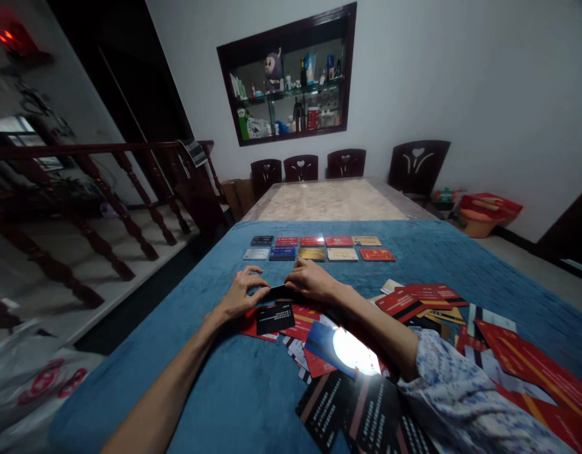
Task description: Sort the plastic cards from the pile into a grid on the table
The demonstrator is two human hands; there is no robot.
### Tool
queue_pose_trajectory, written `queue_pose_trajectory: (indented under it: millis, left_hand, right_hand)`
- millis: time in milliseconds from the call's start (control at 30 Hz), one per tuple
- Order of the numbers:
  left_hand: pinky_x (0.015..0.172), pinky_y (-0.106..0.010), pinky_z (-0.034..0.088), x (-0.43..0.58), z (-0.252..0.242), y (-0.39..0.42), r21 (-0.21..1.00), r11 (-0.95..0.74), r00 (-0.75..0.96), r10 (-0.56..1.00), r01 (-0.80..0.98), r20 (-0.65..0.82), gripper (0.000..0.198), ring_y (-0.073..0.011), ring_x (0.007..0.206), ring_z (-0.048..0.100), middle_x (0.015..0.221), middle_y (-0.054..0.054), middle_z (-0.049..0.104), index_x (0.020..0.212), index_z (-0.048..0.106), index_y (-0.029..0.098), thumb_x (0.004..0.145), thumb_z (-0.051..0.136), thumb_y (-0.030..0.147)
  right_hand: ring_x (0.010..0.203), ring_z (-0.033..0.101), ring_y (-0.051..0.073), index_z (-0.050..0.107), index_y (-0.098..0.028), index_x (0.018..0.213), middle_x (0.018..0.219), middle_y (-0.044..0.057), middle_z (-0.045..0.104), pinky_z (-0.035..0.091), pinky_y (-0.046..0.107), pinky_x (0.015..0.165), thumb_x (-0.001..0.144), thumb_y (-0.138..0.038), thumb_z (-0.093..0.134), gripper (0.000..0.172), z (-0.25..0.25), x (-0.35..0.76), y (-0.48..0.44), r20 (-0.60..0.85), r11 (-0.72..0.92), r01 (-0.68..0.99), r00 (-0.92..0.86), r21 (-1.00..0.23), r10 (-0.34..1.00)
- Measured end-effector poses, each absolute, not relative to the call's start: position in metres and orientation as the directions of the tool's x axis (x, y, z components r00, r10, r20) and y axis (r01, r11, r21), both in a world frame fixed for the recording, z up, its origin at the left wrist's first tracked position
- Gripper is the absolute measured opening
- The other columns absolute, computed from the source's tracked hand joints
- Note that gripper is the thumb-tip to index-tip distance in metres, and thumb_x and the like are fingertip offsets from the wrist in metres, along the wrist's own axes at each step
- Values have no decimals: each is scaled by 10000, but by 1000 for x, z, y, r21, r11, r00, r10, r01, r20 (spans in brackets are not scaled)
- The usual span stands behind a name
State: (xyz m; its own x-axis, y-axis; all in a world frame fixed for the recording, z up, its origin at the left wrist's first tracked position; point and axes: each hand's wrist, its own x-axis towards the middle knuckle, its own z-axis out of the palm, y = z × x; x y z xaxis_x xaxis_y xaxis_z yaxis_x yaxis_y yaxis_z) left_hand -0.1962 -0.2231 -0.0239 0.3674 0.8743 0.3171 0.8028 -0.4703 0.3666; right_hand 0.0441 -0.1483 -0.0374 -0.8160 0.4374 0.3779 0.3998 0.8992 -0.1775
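Note:
Both of my hands pinch a dark card, one at each end, just above the blue cloth. My left hand grips its left end between thumb and fingers. At its right end is my right hand, fingers bent round the edge. Right below them lie a black card with white print and several red cards, partly overlapping. Beyond my hands stand two rows of neat card stacks, among them a blue stack, a gold stack and a red stack.
Loose cards spread under and beside my right forearm, including a blue card, black cards and red cards. A blue cloth covers the near table. Chairs stand at the far end; a railing runs along the left.

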Motion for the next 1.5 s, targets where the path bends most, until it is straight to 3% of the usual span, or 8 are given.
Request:
queue_pose_trajectory:
  millis: [267, 467, 567, 767, 933, 1100, 1500]
  left_hand:
    - [949, -434, 481, -196, -33, -218, 376, -491, 306, 838, 786, 453, 198, -247, 1057, 618, 937, -86, 710, 863, 743, 170, 900, 558, 230]
    - [916, -371, 512, -197, -42, -215, 400, -498, 254, 813, 770, 524, 294, -211, 997, 623, 996, -82, 676, 1094, 723, 176, 865, 548, 120]
    - [931, -372, 503, -194, -44, -215, 397, -496, 260, 816, 772, 515, 383, -207, 999, 612, 1012, -70, 675, 1175, 690, 187, 843, 537, 73]
    - [943, -395, 488, -190, -49, -215, 362, -468, 256, 828, 807, 499, 387, -210, 1001, 583, 1004, -63, 683, 1162, 684, 204, 847, 517, 51]
    - [959, -430, 463, -187, -54, -216, 318, -400, 243, 868, 860, 434, 467, -236, 1032, 570, 1113, -84, 665, 1294, 598, 199, 842, 559, 90]
    - [947, -437, 437, -183, -54, -216, 261, -359, 243, 889, 896, 389, 519, -251, 1040, 557, 1154, -94, 655, 1352, 530, 198, 841, 568, 111]
    - [979, -462, 403, -175, -45, -213, 265, -352, 231, 888, 898, 397, 544, -269, 1102, 540, 1219, -106, 650, 1369, 515, 202, 836, 560, 104]
  right_hand:
    - [828, 532, 182, 762, -185, 1020, 823, 71, 684, 374, 299, 742, 984, -249, 520, 253, -45, 40, -146, 460, 869, 460, -741, -182, 489]
    - [882, 561, 177, 661, -221, 1265, 956, 82, 654, 414, 299, 802, 951, -168, 540, 340, -44, 39, -151, 461, 804, 564, -673, -187, 579]
    - [917, 566, 186, 646, -217, 1262, 992, 87, 661, 413, 303, 812, 924, -143, 577, 352, -42, 38, -153, 422, 791, 584, -680, -182, 599]
    - [959, 576, 218, 629, -215, 1271, 997, 96, 718, 404, 334, 833, 916, -117, 574, 373, -40, 39, -154, 390, 798, 582, -705, -158, 592]
    - [999, 589, 231, 577, -228, 1346, 1030, 95, 727, 395, 348, 860, 905, -140, 597, 450, -40, 41, -154, 322, 775, 616, -712, -139, 624]
    - [1083, 558, 256, 530, -219, 1385, 1161, 122, 700, 386, 372, 883, 887, -155, 614, 509, -43, 40, -152, 295, 770, 625, -717, -129, 632]
    - [1132, 475, 290, 501, -183, 1425, 1218, 152, 607, 382, 416, 918, 898, -241, 606, 540, -38, 43, -149, 313, 763, 644, -714, -56, 626]
